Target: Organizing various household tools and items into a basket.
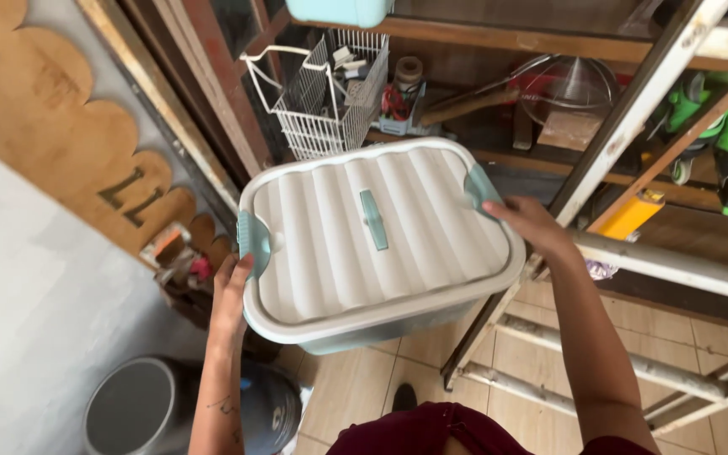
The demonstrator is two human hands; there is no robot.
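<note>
Both hands (231, 291) hold level lidded bin (378, 242) crosswise.

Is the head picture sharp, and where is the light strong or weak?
Head view: the white ribbed plastic box and both hands, left and right, look sharp and evenly lit; the wooden shelf behind is dim; straight beams bend slightly near the edges.

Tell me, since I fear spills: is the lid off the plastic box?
No, the ribbed white lid sits closed on the box, held at both ends by the left hand and right hand.
</note>
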